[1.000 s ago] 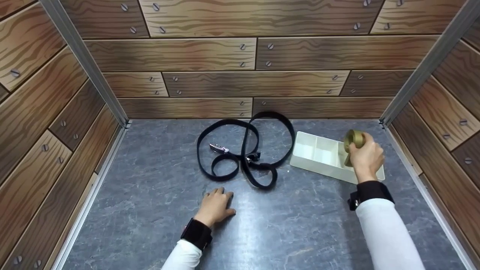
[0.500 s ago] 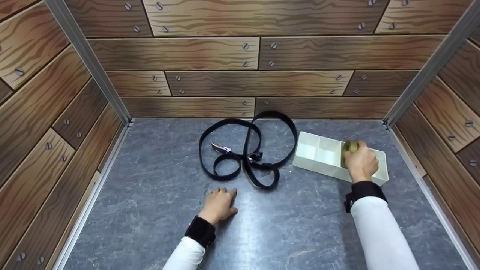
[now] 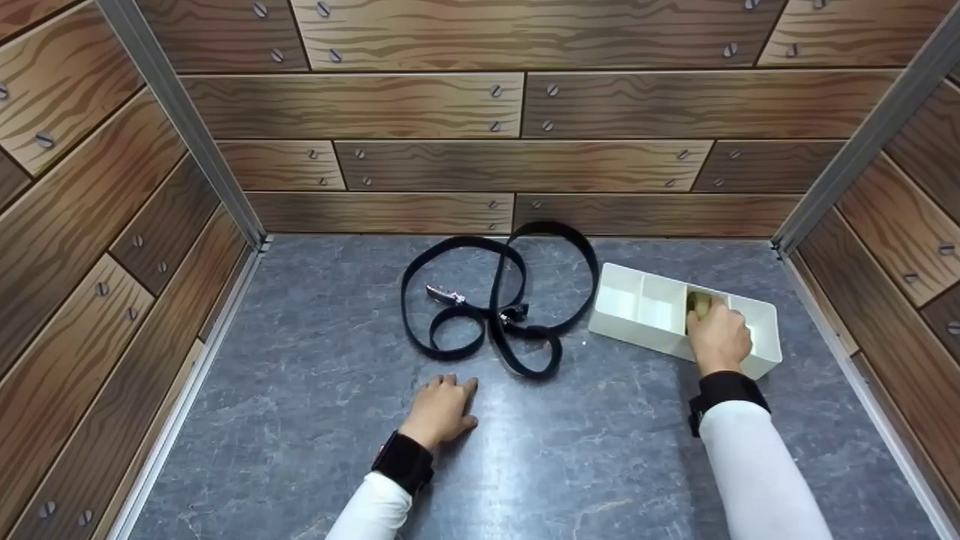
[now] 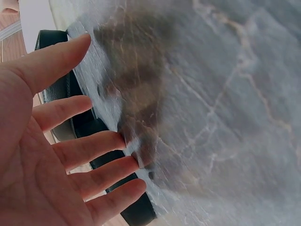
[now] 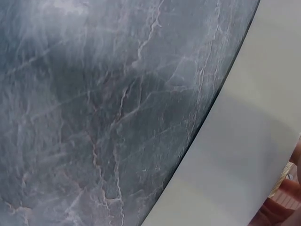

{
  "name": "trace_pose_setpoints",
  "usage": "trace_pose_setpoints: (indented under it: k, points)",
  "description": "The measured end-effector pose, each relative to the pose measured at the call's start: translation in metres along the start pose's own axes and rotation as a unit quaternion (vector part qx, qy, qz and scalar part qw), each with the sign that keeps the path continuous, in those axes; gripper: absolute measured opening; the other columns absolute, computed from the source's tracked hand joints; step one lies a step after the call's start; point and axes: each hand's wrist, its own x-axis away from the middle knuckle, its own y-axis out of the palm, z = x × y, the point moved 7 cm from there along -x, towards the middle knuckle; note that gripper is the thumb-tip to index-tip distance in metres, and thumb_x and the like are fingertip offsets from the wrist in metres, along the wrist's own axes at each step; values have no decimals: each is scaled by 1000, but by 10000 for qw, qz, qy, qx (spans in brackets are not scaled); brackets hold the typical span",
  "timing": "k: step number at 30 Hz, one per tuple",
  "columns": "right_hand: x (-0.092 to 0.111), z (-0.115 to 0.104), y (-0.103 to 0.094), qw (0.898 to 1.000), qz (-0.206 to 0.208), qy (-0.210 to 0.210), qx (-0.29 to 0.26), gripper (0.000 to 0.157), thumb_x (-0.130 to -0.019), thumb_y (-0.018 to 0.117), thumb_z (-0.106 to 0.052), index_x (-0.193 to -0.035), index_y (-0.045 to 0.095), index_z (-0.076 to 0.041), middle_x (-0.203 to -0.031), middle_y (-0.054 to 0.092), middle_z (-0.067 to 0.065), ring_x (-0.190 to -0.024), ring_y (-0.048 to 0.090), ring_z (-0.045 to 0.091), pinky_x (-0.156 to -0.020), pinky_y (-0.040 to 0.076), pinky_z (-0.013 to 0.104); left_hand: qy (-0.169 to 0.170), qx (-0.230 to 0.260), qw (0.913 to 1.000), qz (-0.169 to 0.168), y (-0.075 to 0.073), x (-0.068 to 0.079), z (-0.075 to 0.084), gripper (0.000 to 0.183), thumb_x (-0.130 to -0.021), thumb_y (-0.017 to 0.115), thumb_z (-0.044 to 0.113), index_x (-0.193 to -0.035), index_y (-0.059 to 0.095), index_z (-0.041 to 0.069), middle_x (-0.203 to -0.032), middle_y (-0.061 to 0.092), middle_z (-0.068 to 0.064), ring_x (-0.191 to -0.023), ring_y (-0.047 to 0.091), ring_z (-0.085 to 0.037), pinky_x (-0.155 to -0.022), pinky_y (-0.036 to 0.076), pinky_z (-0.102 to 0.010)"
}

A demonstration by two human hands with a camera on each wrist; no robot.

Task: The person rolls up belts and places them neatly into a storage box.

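My right hand reaches down into the white divided box, in the compartment second from the right. It holds a coiled gold belt, mostly hidden by the hand and the divider. The right wrist view catches only a sliver of its woven gold edge beside the fingers, past the box's pale wall. My left hand rests on the grey floor, fingers spread and holding nothing. Just beyond it lies a black belt in wide loops, with a silver buckle.
The box's other compartments show bare white bottoms. Another small metal fitting sits where the black loops cross, and the right loop comes close to the box's left end. Wood-patterned walls with grey metal corner strips enclose the marbled floor.
My right hand has lowered the gold belt from above the box into the compartment and shifted slightly left. The left hand stays in place on the floor.
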Motion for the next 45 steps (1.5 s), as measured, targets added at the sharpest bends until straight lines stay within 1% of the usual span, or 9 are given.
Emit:
trace_pose_setpoints:
  k: [7, 14, 28, 31, 34, 37, 40, 42, 45]
  points:
    - [1, -3, -5, 9996, 15, -218, -197, 46, -93, 61, -22, -130, 52, 4, -113, 55, 41, -104, 55, 56, -79, 45, 63, 68, 42, 9999, 104, -1, 0, 1, 59, -79, 78, 35, -130, 62, 11, -108, 63, -19, -102, 59, -40, -80, 51, -50]
    - [2, -5, -11, 9977, 215, -508, -386, 48, -89, 65, -17, -127, 53, 9, -110, 56, 41, -105, 53, 56, -84, 44, 62, 101, 84, 9998, 118, 1, -1, 2, 58, -79, 78, 34, -130, 62, 11, -109, 63, -20, -102, 59, -41, -81, 51, -51]
    - [4, -4, -12, 9970, 68, -592, -498, 52, -91, 64, -19, -132, 50, 8, -117, 52, 40, -112, 49, 54, -90, 41, 61, 61, 75, 9999, 85, 2, 0, 2, 59, -79, 78, 35, -130, 62, 11, -111, 62, -20, -104, 58, -41, -82, 50, -50]
    - [6, -7, -14, 9973, 107, -555, -474, 51, -92, 62, -21, -132, 51, 7, -125, 45, 40, -117, 44, 56, -92, 39, 63, 41, 144, 9999, -78, 1, 0, 2, 61, -78, 79, 36, -130, 61, 10, -114, 62, -21, -107, 57, -42, -84, 50, -51]
    - [11, -20, -17, 9945, 474, -818, -444, 45, -91, 64, -19, -126, 55, 7, -131, 39, 38, -121, 39, 56, -95, 37, 64, -18, 345, 9987, -376, 0, -2, 1, 65, -77, 81, 37, -132, 60, 9, -117, 60, -22, -111, 55, -43, -87, 49, -52]
    - [24, -45, -19, 9808, 1074, -1584, -378, 41, -86, 69, -12, -119, 58, 8, -129, 42, 35, -119, 41, 55, -96, 37, 62, -38, 503, 9982, -323, -6, -5, 0, 64, -77, 80, 36, -130, 60, 6, -118, 58, -22, -111, 56, -42, -87, 48, -53]
    - [48, -78, -14, 9508, 1513, -2675, -384, 36, -79, 72, -2, -112, 60, 9, -117, 53, 31, -106, 51, 51, -90, 42, 58, 54, 485, 9986, 212, -17, -13, -1, 59, -80, 78, 32, -129, 61, 3, -124, 57, -22, -115, 55, -40, -91, 47, -54]
    - [68, -101, -3, 9295, 1439, -3370, -411, 31, -77, 72, 2, -106, 62, 7, -106, 60, 25, -93, 58, 45, -81, 47, 53, 118, 439, 9978, 473, -22, -18, -2, 59, -82, 77, 31, -130, 60, 2, -132, 53, -24, -123, 50, -41, -96, 43, -55]
    - [101, -132, 22, 9107, 517, -4068, -493, 28, -76, 69, 2, -104, 64, 3, -103, 64, 18, -84, 63, 36, -72, 53, 46, 188, 437, 9981, 397, -24, -27, -1, 63, -85, 75, 31, -136, 55, 0, -144, 45, -23, -134, 40, -40, -105, 36, -53]
